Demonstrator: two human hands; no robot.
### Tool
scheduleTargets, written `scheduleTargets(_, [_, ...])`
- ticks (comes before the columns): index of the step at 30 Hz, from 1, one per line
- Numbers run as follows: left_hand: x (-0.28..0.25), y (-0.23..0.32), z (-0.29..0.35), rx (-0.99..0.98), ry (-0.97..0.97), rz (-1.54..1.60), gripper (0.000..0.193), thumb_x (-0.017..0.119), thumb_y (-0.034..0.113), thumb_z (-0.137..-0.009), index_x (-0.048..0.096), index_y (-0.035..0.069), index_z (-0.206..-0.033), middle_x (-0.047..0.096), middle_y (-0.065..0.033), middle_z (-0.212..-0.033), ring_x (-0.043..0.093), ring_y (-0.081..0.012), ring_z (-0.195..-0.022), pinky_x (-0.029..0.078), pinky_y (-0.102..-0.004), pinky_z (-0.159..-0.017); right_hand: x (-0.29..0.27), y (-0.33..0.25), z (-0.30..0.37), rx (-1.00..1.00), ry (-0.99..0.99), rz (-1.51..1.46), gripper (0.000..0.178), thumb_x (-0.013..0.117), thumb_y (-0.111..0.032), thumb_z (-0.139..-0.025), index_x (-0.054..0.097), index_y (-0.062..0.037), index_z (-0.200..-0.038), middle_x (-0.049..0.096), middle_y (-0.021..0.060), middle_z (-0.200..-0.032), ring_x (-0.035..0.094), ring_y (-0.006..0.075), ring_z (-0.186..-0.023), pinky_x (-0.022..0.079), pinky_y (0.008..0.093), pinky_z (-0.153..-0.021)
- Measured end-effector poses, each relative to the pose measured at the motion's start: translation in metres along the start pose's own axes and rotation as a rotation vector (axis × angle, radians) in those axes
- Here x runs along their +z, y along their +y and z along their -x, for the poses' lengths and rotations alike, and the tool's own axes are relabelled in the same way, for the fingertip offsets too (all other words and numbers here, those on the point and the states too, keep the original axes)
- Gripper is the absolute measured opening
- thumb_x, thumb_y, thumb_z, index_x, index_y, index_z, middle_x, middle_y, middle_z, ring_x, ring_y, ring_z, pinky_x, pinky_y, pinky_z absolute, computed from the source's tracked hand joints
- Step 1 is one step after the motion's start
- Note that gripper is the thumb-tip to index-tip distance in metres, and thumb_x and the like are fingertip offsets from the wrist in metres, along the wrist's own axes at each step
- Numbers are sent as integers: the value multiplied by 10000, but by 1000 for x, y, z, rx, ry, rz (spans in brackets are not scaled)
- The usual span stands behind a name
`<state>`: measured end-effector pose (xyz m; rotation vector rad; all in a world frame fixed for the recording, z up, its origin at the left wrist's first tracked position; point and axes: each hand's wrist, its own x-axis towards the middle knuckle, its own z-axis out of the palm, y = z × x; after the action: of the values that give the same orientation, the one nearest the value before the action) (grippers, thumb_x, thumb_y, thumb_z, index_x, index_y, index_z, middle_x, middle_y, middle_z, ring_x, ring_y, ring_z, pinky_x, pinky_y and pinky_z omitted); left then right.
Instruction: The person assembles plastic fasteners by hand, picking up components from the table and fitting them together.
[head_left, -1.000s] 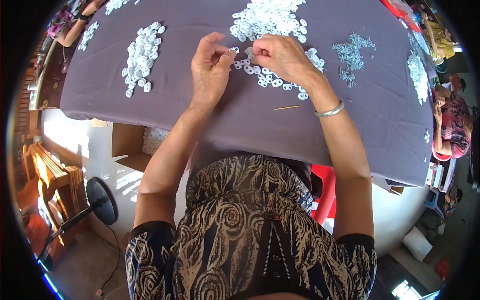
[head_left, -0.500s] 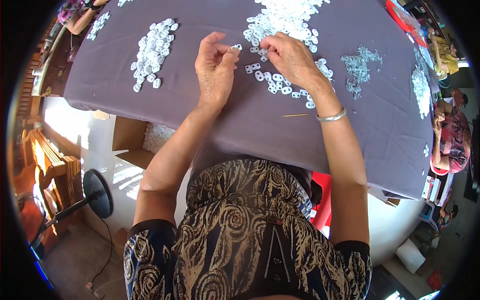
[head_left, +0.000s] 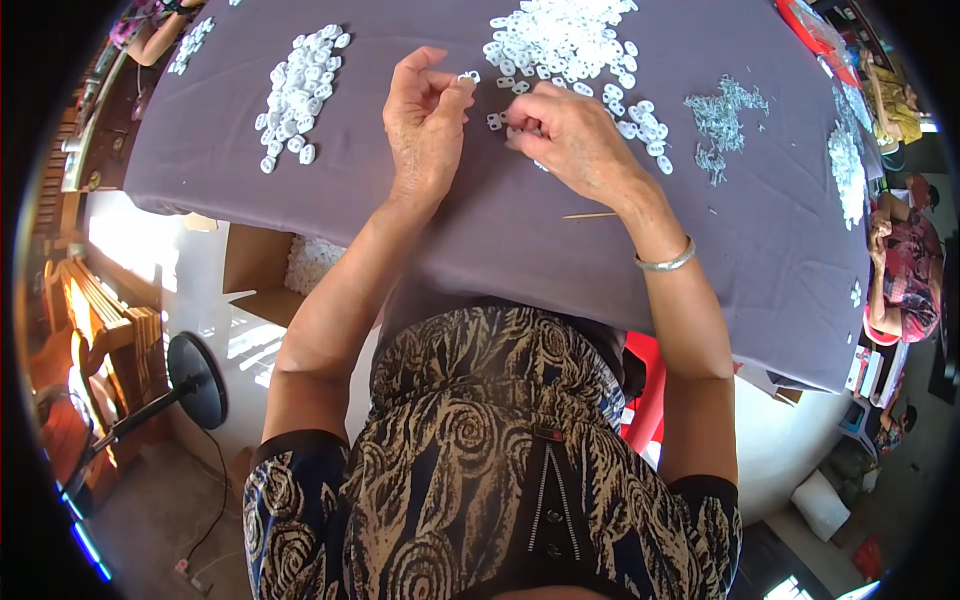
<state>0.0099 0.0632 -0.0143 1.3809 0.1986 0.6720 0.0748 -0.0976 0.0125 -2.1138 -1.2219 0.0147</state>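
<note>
My left hand (head_left: 425, 130) is raised over the grey cloth, with thumb and forefinger pinching a small white two-hole plastic piece (head_left: 469, 77). Just to its right, my right hand (head_left: 580, 145) is low over the table, its fingers curled and slightly blurred. Its fingertips are beside a few loose white pieces (head_left: 495, 121) lying on the cloth; whether it grips one is hidden. Beyond this hand spreads a large heap of the same white pieces (head_left: 560, 40), with more scattered to its right (head_left: 645, 125).
A second white pile (head_left: 298, 95) lies at the left. Small silvery bits (head_left: 725, 115) are heaped at the right. A thin wooden stick (head_left: 590, 216) lies near my right wrist. An open cardboard box (head_left: 255, 262) stands below the table's edge. Other people sit around the table.
My right hand has come down from the edge of the large heap toward me, over the loose pieces. My left hand keeps its pinch on the white piece, almost in place.
</note>
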Motion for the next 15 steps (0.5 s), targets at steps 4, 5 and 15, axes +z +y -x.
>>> scheduleTargets(4, [-1,-1,0,-5,-6,38,322,602,19,-833,484,41,-1132,587,-16,-784,524,-75,-682,443,-220,-580,-5,7,-7,36,68,69,105,673,-101,-799,610,-18,-806,554,48,-707,553,161,-614,448,299,-568])
scheduleTargets(5, [-2,-1,1,-8,-6,39,322,602,19,-833,484,41,-1132,587,-16,-784,524,-75,-682,443,-220,-580,-5,7,-6,131,51,-197,83,669,-100,-823,633,-26,-813,553,-12,-678,509,75,-593,407,244,-517])
scheduleTargets(15, [0,3,4,-28,-27,18,318,603,11,-828,497,41,-1126,595,-17,-785,518,-75,-668,436,-214,-569,-33,15,8,164,39,-142,29,660,-63,-811,640,-43,-815,543,-42,-655,485,51,-583,397,222,-528])
